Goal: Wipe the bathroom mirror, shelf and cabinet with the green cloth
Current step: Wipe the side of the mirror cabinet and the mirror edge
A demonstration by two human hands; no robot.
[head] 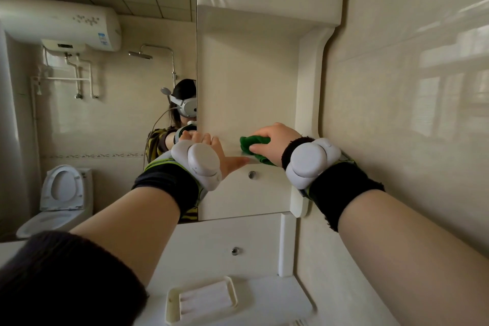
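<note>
- Now the right hand (pixel 275 144) is clamped on the green cloth (pixel 252 147), pressing it onto the shelf (pixel 232 152).
- Left hand (pixel 214 152), just left of it, rests flat, fingers spread, on the shelf edge.
- Judging by this, shelf-wiping is under way; next calls for sweeping leftward toward the mirror (pixel 105 114).

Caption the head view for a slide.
Right hand wipes the shelf with the green cloth; left hand braces beside the mirror.
</note>
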